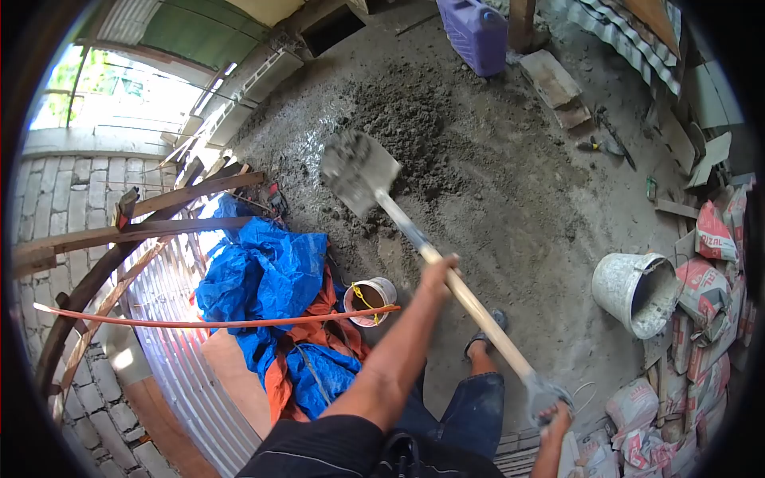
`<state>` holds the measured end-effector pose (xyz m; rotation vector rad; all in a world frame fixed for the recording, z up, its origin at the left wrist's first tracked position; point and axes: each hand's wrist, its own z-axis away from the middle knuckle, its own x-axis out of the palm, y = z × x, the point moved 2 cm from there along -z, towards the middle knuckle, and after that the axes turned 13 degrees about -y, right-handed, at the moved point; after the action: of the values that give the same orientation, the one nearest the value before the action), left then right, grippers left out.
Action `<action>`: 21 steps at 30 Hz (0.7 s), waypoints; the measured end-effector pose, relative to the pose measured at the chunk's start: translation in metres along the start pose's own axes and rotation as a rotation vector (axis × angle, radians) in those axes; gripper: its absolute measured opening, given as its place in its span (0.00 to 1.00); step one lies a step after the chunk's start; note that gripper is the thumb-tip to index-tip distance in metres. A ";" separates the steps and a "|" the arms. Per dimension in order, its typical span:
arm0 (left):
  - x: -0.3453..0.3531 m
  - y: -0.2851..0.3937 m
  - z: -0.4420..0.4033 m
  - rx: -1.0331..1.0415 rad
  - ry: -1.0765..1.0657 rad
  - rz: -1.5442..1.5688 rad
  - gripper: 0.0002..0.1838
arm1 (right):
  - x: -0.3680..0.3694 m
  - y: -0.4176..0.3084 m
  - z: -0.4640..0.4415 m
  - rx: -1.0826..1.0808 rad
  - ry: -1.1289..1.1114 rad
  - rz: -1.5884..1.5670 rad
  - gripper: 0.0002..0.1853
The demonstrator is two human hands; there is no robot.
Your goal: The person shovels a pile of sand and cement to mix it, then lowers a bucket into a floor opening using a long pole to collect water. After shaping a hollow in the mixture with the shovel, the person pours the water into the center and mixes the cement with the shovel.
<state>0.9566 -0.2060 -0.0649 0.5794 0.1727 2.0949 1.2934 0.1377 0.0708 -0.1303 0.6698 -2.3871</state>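
Note:
A long-handled shovel (486, 323) runs diagonally across the head view. My left hand (440, 275) is wrapped round the middle of its wooden shaft. At the lower right, my right hand (555, 416) grips the grey handle at the shovel's end. Wet grey mortar lies on part of the metal blade (374, 169), mostly on its left side. The blade is at the edge of a dark heap of mortar (414, 111) spread over the floor; whether it touches the floor I cannot tell.
A white bucket (617, 293) lies tipped at the right, near stacked cement bags (705, 295). A small pail (384, 288), blue tarp (263, 275) and thin orange pole (199, 324) are at my left. A purple jug (478, 40) stands at the back. Tools (610, 145) lie far right.

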 end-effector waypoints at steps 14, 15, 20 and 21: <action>-0.059 -0.222 -0.045 -0.567 0.020 0.279 0.12 | -0.048 -0.045 0.086 -0.154 0.475 0.709 0.08; -0.077 -0.171 -0.054 -0.595 0.127 0.254 0.11 | -0.038 -0.013 0.056 -0.094 0.552 0.593 0.08; -0.243 -0.025 -0.197 -0.235 0.319 -0.019 0.13 | 0.138 0.136 -0.007 -0.016 0.297 0.248 0.13; -0.257 -0.014 -0.215 -0.237 0.413 -0.120 0.12 | 0.148 0.165 -0.024 -0.031 0.198 0.137 0.11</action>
<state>0.9855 -0.3878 -0.3446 -0.0091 0.1843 2.0578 1.2638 -0.0523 -0.0430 0.1371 0.7817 -2.2762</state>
